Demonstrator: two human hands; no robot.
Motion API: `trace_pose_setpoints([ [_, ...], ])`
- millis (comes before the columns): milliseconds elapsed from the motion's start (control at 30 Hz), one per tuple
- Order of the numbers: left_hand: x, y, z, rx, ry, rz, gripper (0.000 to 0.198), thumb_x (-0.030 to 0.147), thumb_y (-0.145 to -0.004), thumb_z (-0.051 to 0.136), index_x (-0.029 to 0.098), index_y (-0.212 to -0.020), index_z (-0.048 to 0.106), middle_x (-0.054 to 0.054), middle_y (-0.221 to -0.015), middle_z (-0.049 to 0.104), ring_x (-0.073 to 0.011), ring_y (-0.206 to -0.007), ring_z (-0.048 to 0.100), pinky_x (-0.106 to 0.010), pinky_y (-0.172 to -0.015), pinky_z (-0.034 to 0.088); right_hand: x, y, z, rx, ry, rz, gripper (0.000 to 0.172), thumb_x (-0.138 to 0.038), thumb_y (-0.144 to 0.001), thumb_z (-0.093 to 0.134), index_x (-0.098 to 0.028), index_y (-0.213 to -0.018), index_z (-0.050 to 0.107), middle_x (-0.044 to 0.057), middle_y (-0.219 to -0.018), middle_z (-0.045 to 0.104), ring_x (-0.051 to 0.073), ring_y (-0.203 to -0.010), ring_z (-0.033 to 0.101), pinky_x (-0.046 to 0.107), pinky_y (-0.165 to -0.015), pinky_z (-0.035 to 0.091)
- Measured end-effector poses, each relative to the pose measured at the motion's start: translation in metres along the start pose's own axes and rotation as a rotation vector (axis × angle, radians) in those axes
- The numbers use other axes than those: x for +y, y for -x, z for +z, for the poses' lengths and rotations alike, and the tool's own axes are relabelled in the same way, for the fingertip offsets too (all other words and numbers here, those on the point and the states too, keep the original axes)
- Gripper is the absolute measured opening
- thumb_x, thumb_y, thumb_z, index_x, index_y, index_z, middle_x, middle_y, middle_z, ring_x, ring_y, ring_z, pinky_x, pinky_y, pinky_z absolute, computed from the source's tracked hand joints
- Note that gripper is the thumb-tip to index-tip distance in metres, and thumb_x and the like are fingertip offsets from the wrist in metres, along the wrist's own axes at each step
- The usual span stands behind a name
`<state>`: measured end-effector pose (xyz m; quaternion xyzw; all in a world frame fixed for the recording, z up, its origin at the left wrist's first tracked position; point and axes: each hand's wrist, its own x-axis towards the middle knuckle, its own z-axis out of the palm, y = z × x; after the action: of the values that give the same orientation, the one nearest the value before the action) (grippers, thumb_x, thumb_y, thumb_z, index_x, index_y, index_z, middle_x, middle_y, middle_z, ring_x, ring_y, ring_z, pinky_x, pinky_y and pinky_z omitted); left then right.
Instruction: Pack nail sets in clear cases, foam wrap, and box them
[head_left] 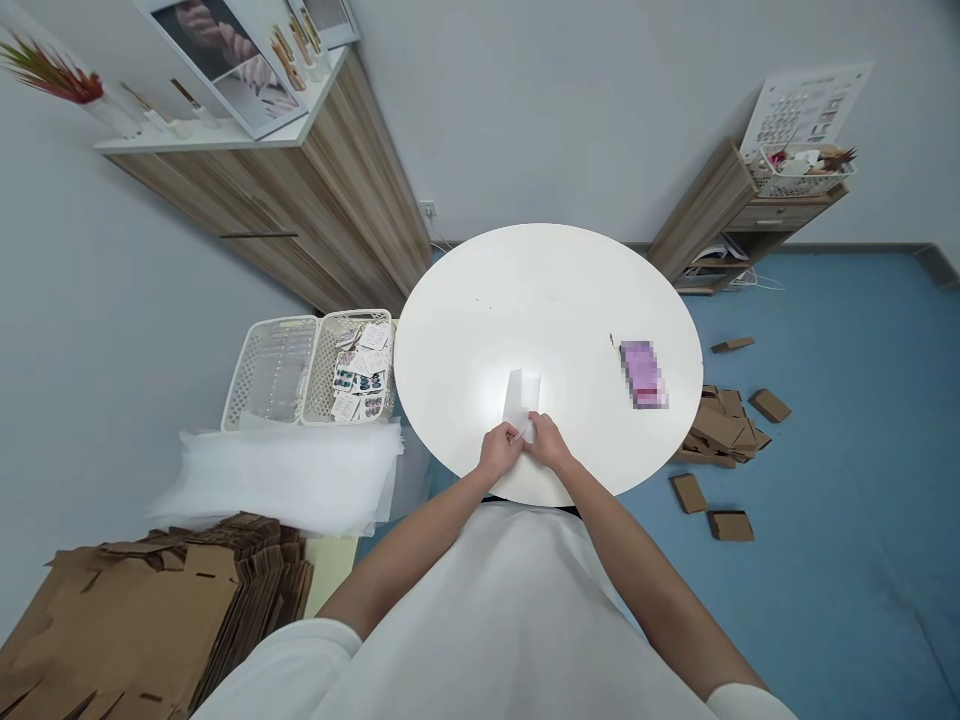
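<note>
A small folded piece of thin white sheet material (pixel 518 396) lies near the front edge of the round white table (pixel 555 290). My left hand (pixel 501 450) pinches its lower left edge. On its lower right side, my right hand (pixel 546 440) grips it with the fingers closed. Both hands are close together, nearly touching. Whether anything sits inside the folded sheet cannot be made out. A pixelated purple object (pixel 643 375) lies on the right part of the table.
Left of the table are a basket of cards (pixel 318 375), a basket of clear items (pixel 234 385), white sheets (pixel 285 475) and flattened cardboard (pixel 142 610). Small brown boxes (pixel 724 425) lie on the floor at right. Cabinets (pixel 352 180) stand behind.
</note>
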<state>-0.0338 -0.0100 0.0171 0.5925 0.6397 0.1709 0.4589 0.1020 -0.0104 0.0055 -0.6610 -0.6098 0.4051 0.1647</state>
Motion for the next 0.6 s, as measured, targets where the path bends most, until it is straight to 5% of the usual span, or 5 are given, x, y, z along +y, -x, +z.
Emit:
trace_pose_setpoints([
  [233,0.012,0.008,0.006,-0.048,-0.048,0.065,0.027,0.033,-0.081,0.038,0.019,-0.072,0.059,-0.004,-0.078,0.060,-0.0153,-0.075,0.055,-0.027,-0.068,0.043,0.005,0.003,-0.015,-0.103,-0.284,0.002,0.051,-0.034,-0.063,0.058,-0.022,-0.111,0.047,-0.001,-0.078,0.046,0.011,-0.061,0.045,0.027,-0.063,0.042],
  [467,0.010,0.016,0.007,-0.079,-0.099,0.185,0.034,0.032,-0.085,0.029,0.019,-0.075,0.059,-0.003,-0.078,0.058,-0.0155,-0.081,0.054,-0.027,-0.073,0.043,0.004,-0.005,0.002,0.113,-0.318,0.155,0.039,-0.032,-0.069,0.045,-0.021,-0.107,0.044,-0.007,-0.057,0.040,0.013,-0.057,0.044,0.026,-0.059,0.038],
  [600,0.005,0.010,-0.003,0.053,-0.235,0.216,0.025,0.032,-0.081,0.040,0.018,-0.095,0.055,-0.006,-0.094,0.056,-0.0173,-0.088,0.052,-0.030,-0.079,0.042,0.006,-0.006,0.006,0.130,-0.279,0.133,0.041,-0.029,-0.070,0.044,-0.020,-0.110,0.040,-0.007,-0.057,0.039,0.013,-0.056,0.044,0.025,-0.057,0.038],
])
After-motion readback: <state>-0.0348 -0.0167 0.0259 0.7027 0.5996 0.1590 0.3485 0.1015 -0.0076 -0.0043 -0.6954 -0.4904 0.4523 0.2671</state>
